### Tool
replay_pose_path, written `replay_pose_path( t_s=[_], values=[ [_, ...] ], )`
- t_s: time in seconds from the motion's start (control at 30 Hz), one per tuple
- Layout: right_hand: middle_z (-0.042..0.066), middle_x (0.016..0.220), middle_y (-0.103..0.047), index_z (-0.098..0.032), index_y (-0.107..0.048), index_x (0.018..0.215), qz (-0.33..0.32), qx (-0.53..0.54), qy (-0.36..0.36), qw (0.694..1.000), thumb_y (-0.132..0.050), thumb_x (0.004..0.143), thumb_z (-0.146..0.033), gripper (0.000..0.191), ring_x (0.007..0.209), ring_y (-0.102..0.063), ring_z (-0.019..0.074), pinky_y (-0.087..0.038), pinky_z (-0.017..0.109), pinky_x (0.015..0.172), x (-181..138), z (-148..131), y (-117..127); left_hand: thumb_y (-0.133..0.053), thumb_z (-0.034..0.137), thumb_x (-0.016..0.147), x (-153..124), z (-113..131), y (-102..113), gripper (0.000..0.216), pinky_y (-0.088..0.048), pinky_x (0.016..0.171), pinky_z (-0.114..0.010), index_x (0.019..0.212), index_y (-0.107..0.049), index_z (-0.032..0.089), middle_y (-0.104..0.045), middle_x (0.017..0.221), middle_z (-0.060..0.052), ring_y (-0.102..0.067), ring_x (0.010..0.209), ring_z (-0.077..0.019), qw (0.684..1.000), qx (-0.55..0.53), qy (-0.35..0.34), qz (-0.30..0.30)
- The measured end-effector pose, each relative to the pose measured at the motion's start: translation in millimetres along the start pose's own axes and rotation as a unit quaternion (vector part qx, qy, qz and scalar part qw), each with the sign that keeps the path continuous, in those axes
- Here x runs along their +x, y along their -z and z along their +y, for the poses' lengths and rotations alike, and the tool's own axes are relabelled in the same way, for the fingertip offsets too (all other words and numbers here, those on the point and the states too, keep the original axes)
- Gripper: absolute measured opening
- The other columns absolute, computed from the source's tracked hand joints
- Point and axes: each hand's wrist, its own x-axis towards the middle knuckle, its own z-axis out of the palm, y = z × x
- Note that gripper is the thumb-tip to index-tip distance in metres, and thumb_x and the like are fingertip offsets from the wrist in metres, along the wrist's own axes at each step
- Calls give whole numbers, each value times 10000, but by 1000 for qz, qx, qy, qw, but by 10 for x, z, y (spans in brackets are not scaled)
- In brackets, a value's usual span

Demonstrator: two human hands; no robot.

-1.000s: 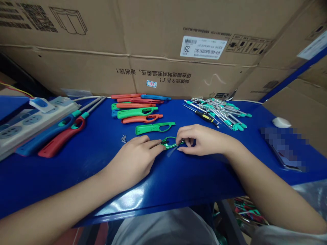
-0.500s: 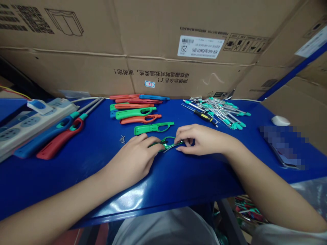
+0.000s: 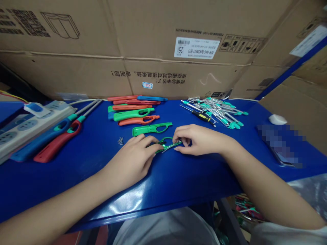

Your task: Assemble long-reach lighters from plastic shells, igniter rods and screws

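Note:
My left hand (image 3: 136, 154) is closed on a green lighter casing half (image 3: 171, 145) that lies low over the blue table, its rear part hidden under my fingers. Opposite, my right hand (image 3: 195, 139) pinches the casing's narrow front end; a thin grey wire or rod shows along it. Whether a small part is also in the right fingertips cannot be made out. Just beyond my hands lies another green casing half (image 3: 152, 129), hollow side up. Small screws (image 3: 120, 140) are in a little heap left of my left hand.
Orange, green and blue casings (image 3: 135, 115) are stacked behind. Metal lighter tubes with teal ends (image 3: 222, 112) lie at back right, beside a black-yellow screwdriver (image 3: 201, 116). A power strip (image 3: 33, 124) and two long lighters (image 3: 57, 143) stand left; a phone (image 3: 278, 146) lies right. Cardboard (image 3: 153, 41) walls the back.
The whole view has shifted slightly. Both hands keep their hold on the green casing, with only a tiny shift of the fingers.

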Motion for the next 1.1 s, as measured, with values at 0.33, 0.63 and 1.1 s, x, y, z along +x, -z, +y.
replay_pose_path(
  t_s=[0.33,0.63,1.1],
  values=[
    [56,967,-700,-164,-744,985,-3,2,17,1000,-668,907,-249,138,683,-610,121,-480,259,657,-21,6,5,-467,123,993,3,3,-9,366,-522,928,-494,1282,-665,230,-660,1207,-96,-586,1099,-295,1000,2,-6,-5],
    [77,1003,-753,-175,-746,1059,177,-58,-34,982,-590,937,-259,215,811,-667,178,-494,297,764,-80,178,200,-484,88,958,1,11,27,394,-551,864,-487,1259,-682,246,-680,1204,-90,-608,1054,-305,999,43,-15,-13],
    [95,972,-766,-168,-771,972,268,-159,-410,857,-609,835,-170,212,863,-682,234,-484,311,766,-482,1076,583,-491,72,916,-44,-95,-37,465,-585,958,-448,1322,-686,185,-695,1352,-95,-717,1129,-295,987,129,-95,18]
  ],
)
